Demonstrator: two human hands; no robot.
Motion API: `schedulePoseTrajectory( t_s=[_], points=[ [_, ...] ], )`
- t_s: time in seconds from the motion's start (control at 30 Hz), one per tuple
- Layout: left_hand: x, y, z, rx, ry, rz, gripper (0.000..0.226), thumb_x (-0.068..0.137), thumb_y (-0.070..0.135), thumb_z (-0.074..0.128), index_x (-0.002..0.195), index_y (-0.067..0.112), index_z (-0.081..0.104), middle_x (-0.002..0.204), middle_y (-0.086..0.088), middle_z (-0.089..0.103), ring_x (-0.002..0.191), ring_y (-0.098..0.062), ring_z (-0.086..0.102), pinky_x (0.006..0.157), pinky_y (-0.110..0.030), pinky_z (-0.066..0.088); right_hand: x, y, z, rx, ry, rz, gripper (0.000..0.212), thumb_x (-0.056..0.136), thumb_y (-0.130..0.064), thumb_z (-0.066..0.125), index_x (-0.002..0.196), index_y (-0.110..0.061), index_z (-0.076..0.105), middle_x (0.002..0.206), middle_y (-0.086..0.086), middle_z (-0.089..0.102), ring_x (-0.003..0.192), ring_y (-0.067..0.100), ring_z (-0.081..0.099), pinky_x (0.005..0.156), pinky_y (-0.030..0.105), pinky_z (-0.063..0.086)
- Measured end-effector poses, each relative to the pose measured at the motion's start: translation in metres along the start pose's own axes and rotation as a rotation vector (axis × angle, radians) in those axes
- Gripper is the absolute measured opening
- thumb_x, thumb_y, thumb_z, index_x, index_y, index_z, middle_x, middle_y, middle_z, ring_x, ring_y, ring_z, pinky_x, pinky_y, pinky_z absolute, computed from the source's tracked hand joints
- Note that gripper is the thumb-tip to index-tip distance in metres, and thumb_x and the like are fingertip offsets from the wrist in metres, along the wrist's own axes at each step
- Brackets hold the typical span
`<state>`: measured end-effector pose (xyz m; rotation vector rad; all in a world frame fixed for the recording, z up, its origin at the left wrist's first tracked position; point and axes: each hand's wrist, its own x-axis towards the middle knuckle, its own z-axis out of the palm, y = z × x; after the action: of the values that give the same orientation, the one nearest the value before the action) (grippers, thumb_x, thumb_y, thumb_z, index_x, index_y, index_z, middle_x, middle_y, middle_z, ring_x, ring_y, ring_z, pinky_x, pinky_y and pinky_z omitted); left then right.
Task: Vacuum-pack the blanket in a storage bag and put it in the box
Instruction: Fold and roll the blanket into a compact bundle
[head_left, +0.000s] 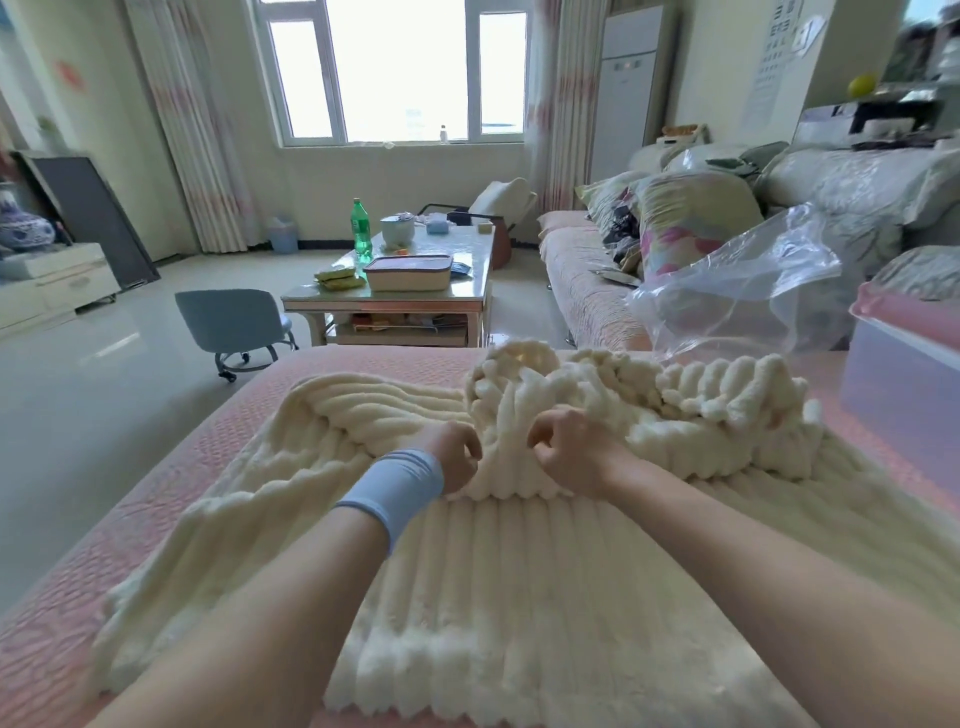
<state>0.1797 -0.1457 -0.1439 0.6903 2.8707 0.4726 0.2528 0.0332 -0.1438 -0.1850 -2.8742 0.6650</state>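
A cream ribbed blanket (493, 597) lies spread and partly bunched on a pink-covered surface (104, 571). My left hand (454, 454), with a pale blue wristband, and my right hand (571, 449) sit side by side at the middle of the blanket, each pinching a raised fold of it. A clear plastic storage bag (743, 291) lies crumpled at the back right, beyond the bunched part. A translucent box with a pink lid (904, 364) stands at the right edge.
A sofa (587, 280) with cushions runs along the right. A coffee table (405, 291) with a green bottle and a lidded container stands ahead, a small blue wheeled stool (234, 327) to its left. Bare tiled floor lies to the left.
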Motion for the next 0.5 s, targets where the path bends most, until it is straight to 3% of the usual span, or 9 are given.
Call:
schedulePoseTrajectory(
  t_s=[0.1, 0.17, 0.2, 0.23, 0.27, 0.33, 0.43, 0.5],
  points=[
    [0.036, 0.026, -0.018, -0.063, 0.208, 0.08, 0.031, 0.092, 0.017, 0.046, 0.117, 0.03, 0.058, 0.113, 0.0, 0.064, 0.098, -0.022, 0.06, 0.085, -0.031, 0.048, 0.038, 0.013, -0.014, -0.075, 0.049, -0.022, 0.054, 0.084, -0.029, 0.061, 0.137, -0.031, 0.053, 0.148, 0.0, 0.037, 0.14, 0.022, 0.032, 0.113, 0.037, 0.036],
    [0.059, 0.036, -0.023, -0.076, 0.28, 0.117, 0.038, 0.092, 0.011, 0.044, 0.126, 0.026, 0.053, 0.119, -0.002, 0.063, 0.105, -0.023, 0.058, 0.093, -0.032, 0.046, 0.061, 0.015, -0.017, -0.125, -0.064, -0.024, 0.088, 0.08, -0.033, 0.066, 0.155, -0.038, 0.023, 0.166, -0.004, 0.004, 0.153, 0.019, 0.004, 0.122, 0.038, 0.018],
    [0.068, 0.039, -0.024, -0.095, 0.285, 0.115, 0.041, 0.092, 0.01, 0.045, 0.13, 0.024, 0.05, 0.123, -0.003, 0.061, 0.11, -0.023, 0.058, 0.097, -0.034, 0.046, 0.069, 0.014, -0.016, -0.138, -0.145, 0.004, 0.1, 0.077, -0.033, 0.067, 0.157, -0.043, 0.008, 0.167, -0.006, -0.005, 0.153, 0.019, 0.001, 0.122, 0.037, 0.017],
    [0.076, 0.04, -0.024, -0.117, 0.275, 0.098, 0.043, 0.092, 0.01, 0.046, 0.134, 0.023, 0.046, 0.128, -0.004, 0.059, 0.115, -0.025, 0.056, 0.1, -0.036, 0.044, 0.075, 0.014, -0.014, -0.138, -0.216, 0.043, 0.106, 0.075, -0.03, 0.068, 0.155, -0.049, 0.001, 0.167, -0.006, 0.003, 0.152, 0.02, 0.012, 0.12, 0.035, 0.025],
    [0.085, 0.038, -0.024, -0.135, 0.25, 0.076, 0.046, 0.092, 0.013, 0.049, 0.137, 0.022, 0.043, 0.134, -0.005, 0.054, 0.119, -0.026, 0.053, 0.104, -0.038, 0.042, 0.078, 0.014, -0.012, -0.132, -0.272, 0.067, 0.105, 0.074, -0.026, 0.067, 0.153, -0.053, 0.005, 0.162, -0.003, 0.023, 0.145, 0.021, 0.032, 0.112, 0.031, 0.037],
    [0.096, 0.032, -0.022, -0.153, 0.179, 0.034, 0.063, 0.09, 0.025, 0.06, 0.146, 0.024, 0.032, 0.147, -0.007, 0.04, 0.132, -0.028, 0.043, 0.111, -0.04, 0.035, 0.071, 0.016, -0.009, -0.168, -0.373, 0.022, 0.085, 0.072, -0.02, 0.067, 0.145, -0.053, 0.037, 0.136, -0.005, 0.054, 0.122, 0.018, 0.056, 0.091, 0.021, 0.047],
    [0.101, 0.018, -0.011, -0.253, -0.03, 0.019, 0.104, 0.077, 0.038, 0.077, 0.155, 0.025, 0.01, 0.158, -0.005, 0.022, 0.144, -0.027, 0.025, 0.117, -0.043, 0.026, 0.047, 0.018, -0.013, -0.229, -0.551, -0.08, 0.05, 0.075, -0.015, 0.065, 0.118, -0.04, 0.07, 0.119, -0.011, 0.063, 0.102, 0.011, 0.059, 0.08, 0.018, 0.048],
    [0.092, 0.017, 0.004, -0.327, -0.142, 0.041, 0.105, 0.072, 0.033, 0.078, 0.154, 0.03, 0.013, 0.151, -0.005, 0.037, 0.134, -0.026, 0.041, 0.11, -0.041, 0.039, 0.03, 0.016, -0.023, -0.171, -0.57, -0.06, 0.034, 0.077, -0.019, 0.061, 0.1, -0.038, 0.077, 0.105, -0.015, 0.069, 0.091, 0.008, 0.061, 0.078, 0.021, 0.053]
  ],
)
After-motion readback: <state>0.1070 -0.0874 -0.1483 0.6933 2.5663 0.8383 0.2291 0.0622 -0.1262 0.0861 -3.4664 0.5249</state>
